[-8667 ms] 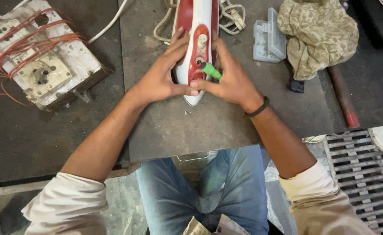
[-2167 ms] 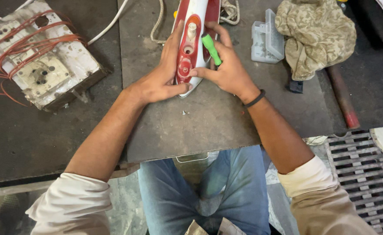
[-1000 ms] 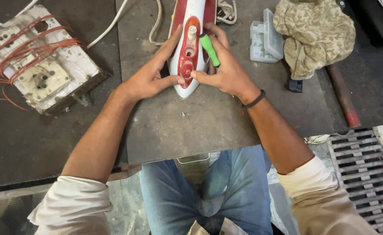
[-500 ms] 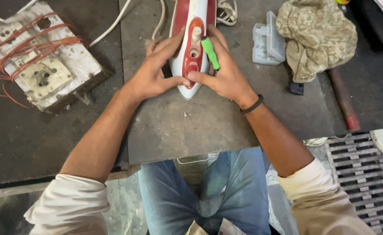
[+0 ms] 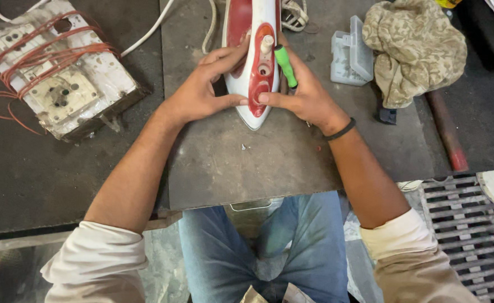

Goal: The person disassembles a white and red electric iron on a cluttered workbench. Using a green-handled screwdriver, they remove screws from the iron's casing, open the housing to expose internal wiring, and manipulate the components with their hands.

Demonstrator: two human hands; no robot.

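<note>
A red and white electric iron (image 5: 253,62) lies on a grey metal slab (image 5: 269,163), its pointed tip toward me. My left hand (image 5: 202,90) grips the iron's left side, thumb pressed near the tip. My right hand (image 5: 306,95) holds the right side with its thumb on the iron's red top, and a green-handled screwdriver (image 5: 285,65) is tucked in that hand, lying along the iron. A black band circles my right wrist.
A white switchboard box wound with red wire (image 5: 56,73) sits at the left. A clear plastic case (image 5: 350,53), a patterned cloth (image 5: 418,47) and a reddish pipe (image 5: 446,137) lie at the right. A metal grate (image 5: 465,224) is at lower right. White cord (image 5: 146,33) runs behind.
The iron has shifted slightly on the slab between my hands. The screwdriver moved from pointing at the iron's top to lying along its right side in my right hand.
</note>
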